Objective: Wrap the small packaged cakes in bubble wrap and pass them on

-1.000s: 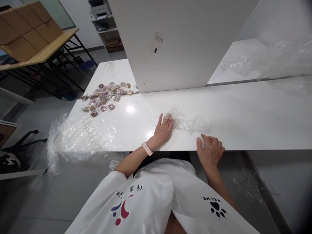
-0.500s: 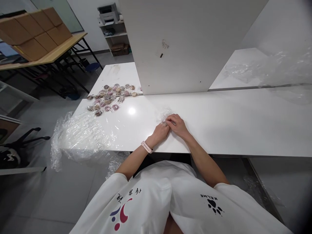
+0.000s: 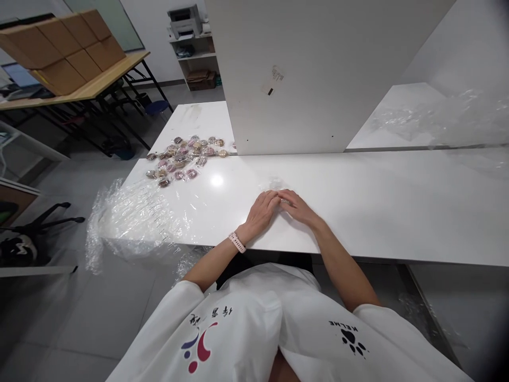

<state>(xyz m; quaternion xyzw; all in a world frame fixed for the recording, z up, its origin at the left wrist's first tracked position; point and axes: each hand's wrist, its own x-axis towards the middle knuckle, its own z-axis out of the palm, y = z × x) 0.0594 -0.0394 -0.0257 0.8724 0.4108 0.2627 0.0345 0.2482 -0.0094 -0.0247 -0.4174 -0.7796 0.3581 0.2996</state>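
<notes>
Grey tiled floor (image 3: 107, 307) spreads under a long, glossy white table (image 3: 397, 207) in the head view. Across its far side stands a tall, flat white panel (image 3: 318, 69) with a torn paper label (image 3: 273, 79), blocking sight of what lies behind. Left of the panel spreads a loose cluster of small rounded mauve, brown and tan pieces in clear film (image 3: 181, 158), well apart from the hands. Nearer, a shiny, wrinkled heap of clear plastic wrap (image 3: 135, 217) droops over the front edge; a sheer, creased plastic sheet (image 3: 457, 116) lies at the far right. Beyond, square-edged brown cardboard boxes (image 3: 63, 50) sit on a wood-topped table with black legs (image 3: 107, 79), near a round blue stool (image 3: 156, 107).

Midway along the white table, a crumpled, see-through plastic wrapper (image 3: 274, 183) shows just past the fingertips. The left hand (image 3: 261, 212), with a pale pink wristband (image 3: 237, 242), and the right hand (image 3: 299, 208) meet over it, fingers bent and touching; whether they grip or merely press it, I cannot tell.
</notes>
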